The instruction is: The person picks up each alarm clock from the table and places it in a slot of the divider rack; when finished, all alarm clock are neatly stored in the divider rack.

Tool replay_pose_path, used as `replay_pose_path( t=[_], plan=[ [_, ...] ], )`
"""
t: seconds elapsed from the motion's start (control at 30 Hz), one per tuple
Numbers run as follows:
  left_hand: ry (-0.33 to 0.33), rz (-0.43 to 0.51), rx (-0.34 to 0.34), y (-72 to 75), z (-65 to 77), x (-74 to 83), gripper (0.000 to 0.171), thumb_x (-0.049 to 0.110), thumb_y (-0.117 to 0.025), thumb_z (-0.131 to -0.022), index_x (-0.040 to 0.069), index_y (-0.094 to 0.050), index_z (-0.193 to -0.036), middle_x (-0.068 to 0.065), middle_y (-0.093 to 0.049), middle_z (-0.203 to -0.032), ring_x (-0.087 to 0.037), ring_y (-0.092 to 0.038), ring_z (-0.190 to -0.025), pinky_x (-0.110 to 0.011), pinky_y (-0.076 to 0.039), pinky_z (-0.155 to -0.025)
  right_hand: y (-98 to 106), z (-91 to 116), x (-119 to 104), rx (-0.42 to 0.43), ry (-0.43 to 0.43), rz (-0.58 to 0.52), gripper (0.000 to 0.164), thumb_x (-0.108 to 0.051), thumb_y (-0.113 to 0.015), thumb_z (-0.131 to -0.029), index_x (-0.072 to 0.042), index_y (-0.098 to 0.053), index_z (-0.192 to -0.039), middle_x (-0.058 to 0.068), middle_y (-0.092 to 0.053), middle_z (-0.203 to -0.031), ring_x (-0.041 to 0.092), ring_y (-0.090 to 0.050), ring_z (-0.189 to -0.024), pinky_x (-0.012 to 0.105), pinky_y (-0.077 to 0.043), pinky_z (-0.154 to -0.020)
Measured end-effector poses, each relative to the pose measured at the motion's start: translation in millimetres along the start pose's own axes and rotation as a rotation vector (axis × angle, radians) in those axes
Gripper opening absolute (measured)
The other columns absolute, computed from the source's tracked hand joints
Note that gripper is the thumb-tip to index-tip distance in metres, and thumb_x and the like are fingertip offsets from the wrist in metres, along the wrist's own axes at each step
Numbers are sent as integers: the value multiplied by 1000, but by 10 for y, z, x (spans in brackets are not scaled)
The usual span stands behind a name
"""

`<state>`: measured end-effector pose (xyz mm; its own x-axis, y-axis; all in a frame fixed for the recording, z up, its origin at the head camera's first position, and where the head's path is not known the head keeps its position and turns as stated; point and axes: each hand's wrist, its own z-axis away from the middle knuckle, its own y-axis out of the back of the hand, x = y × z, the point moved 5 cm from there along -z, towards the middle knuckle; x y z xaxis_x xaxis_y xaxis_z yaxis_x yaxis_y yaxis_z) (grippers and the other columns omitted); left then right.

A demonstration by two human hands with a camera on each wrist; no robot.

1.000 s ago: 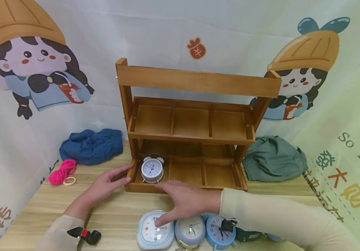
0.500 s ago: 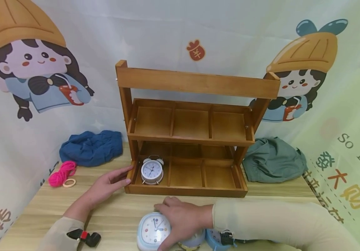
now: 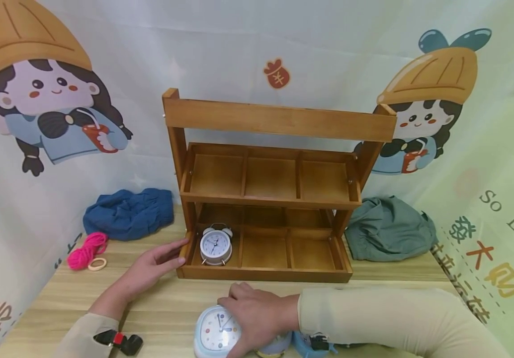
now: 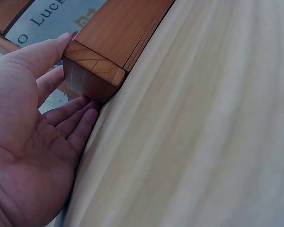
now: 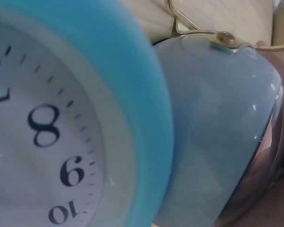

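Observation:
A wooden two-tier shelf [image 3: 279,122] stands on the table. My left hand [image 3: 156,263] rests its thumb and fingertips against the left end of the lower tier; in the left wrist view the fingers [image 4: 68,116] lie at that wooden corner. A white twin-bell alarm clock [image 3: 215,244] sits in the lower left compartment. My right hand [image 3: 257,315] grips a rounded-square, white and pale-blue alarm clock [image 3: 216,330] from its right side, covering part of the dial. Beside it are a lavender alarm clock [image 5: 213,118] and a round blue alarm clock [image 3: 308,345], partly hidden by the right arm.
Blue cloth [image 3: 127,214] lies left of the shelf, green cloth [image 3: 388,228] to its right. Pink yarn [image 3: 86,252] and a wooden ring [image 3: 97,264] are on the table's left side. A printed curtain [image 3: 221,49] hangs behind.
My right hand has come back from the lower tier's front edge and down onto the rounded-square clock, and grips it. The left hand stays at the shelf's left end.

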<state>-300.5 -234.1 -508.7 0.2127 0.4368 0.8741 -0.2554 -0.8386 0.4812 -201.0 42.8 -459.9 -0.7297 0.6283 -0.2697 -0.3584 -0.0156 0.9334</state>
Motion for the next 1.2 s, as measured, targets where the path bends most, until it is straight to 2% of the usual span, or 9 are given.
replay_pose_path(
  t=[0.3,0.47,0.63,0.8,1.03,1.2],
  plan=[
    [-11,10,3,-10,-4,-13,60,39,-70,-112,18,-55,-166,-13,-49,-171,-40,-47,-155,-20,-43,-110,6,-37,-28,9,3,32,88,-69,-92,-78,-16,-65,-143,-11,-51,-107,2,-47,-95,15,-44,-74],
    [-7,13,2,-19,1,-17,60,40,-70,-112,20,-56,-166,-11,-49,-171,-40,-48,-155,-19,-43,-110,43,-32,-21,36,15,26,95,-71,-92,-77,-13,-64,-146,-10,-52,-110,2,-48,-97,14,-46,-78],
    [-1,5,7,-15,2,-12,60,42,-70,-112,21,-56,-166,-11,-50,-171,-40,-48,-156,-21,-43,-111,192,-19,49,85,-7,-6,103,-71,-93,-75,-10,-61,-152,-8,-55,-116,3,-50,-102,17,-49,-86],
    [-2,4,10,-10,-5,1,60,41,-71,-111,19,-56,-166,-11,-50,-171,-39,-48,-155,-20,-43,-111,434,2,222,169,-62,-37,107,-66,-96,-74,-9,-58,-156,-6,-54,-119,6,-51,-105,22,-52,-90],
    [-5,18,6,9,-7,-2,60,40,-71,-112,18,-56,-166,-13,-50,-171,-40,-48,-155,-16,-42,-109,779,40,608,282,-96,-58,102,-57,-97,-75,-6,-59,-155,0,-55,-121,14,-53,-108,29,-55,-90],
    [-9,19,10,5,-3,-23,60,39,-71,-111,17,-56,-166,-13,-50,-171,-38,-48,-155,-15,-42,-108,886,64,916,328,-130,-77,100,-54,-97,-77,-5,-58,-155,5,-58,-127,19,-57,-113,38,-57,-97]
  ],
)
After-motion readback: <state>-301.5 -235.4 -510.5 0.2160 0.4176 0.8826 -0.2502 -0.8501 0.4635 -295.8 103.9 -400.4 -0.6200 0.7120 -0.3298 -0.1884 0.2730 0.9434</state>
